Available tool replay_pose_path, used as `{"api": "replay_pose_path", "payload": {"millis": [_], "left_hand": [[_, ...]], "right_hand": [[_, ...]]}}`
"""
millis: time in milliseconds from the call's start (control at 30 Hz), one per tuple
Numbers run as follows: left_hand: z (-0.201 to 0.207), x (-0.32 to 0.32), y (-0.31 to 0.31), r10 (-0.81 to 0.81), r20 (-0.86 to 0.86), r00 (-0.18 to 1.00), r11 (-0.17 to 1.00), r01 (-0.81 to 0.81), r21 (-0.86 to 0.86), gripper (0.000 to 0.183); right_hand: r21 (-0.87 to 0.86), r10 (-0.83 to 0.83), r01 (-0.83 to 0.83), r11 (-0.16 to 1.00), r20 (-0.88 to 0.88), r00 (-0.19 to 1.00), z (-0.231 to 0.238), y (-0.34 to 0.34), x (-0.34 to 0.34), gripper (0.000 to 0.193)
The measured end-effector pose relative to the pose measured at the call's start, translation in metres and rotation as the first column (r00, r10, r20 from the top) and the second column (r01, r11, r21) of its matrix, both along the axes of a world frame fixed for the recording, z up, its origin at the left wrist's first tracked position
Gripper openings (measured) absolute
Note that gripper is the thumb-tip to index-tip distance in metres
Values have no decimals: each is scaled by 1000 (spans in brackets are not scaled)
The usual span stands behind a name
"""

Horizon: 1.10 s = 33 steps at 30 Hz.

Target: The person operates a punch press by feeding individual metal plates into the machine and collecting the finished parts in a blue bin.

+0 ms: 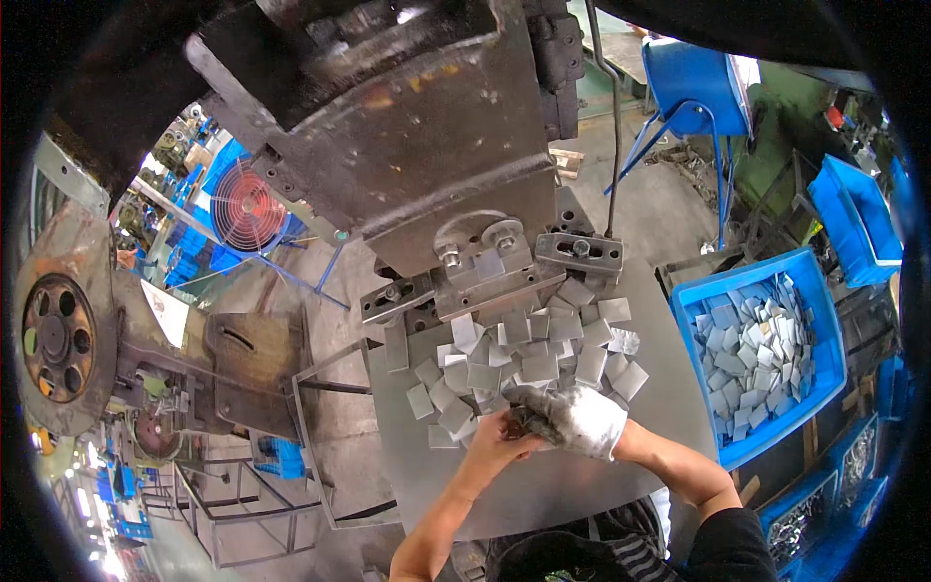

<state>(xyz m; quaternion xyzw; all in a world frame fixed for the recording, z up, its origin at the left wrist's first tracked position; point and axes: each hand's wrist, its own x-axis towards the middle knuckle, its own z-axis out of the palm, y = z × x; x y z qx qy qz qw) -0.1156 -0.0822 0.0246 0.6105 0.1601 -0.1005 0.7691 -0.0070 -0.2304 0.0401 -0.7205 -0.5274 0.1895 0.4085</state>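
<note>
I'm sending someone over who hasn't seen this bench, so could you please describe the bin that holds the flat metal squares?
Start at the big dark stamping press and the grey metal table in front of it, strewn with loose grey metal squares. The bin is the open blue plastic crate touching the table's right edge. Unlike the other blue crates farther right, it is heaped with those same squares.

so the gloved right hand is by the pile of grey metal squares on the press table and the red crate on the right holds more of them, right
Not quite: the crate on the right is blue, not red, as the head view shows. The rest holds: the gloved right hand is at the pile of grey metal squares on the press table.
</note>
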Motion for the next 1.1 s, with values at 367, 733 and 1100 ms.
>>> {"api": "replay_pose_path", "payload": {"millis": [367, 733, 1100], "left_hand": [[6, 12, 13, 448, 127, 885, 885, -459, 80, 12], [6, 13, 7, 521, 222, 824, 843, -538, 18, 10], [6, 21, 12, 593, 167, 787, 801, -597, -30, 11]], "right_hand": [[-57, -429, 583, 811, -736, 524, 14, -14, 8, 26], [-169, -478, 619, 767, -795, 375, -8, -24, 3, 19], [-46, -78, 574, 818, -997, 30, -42, 104, 98, 21]]}}
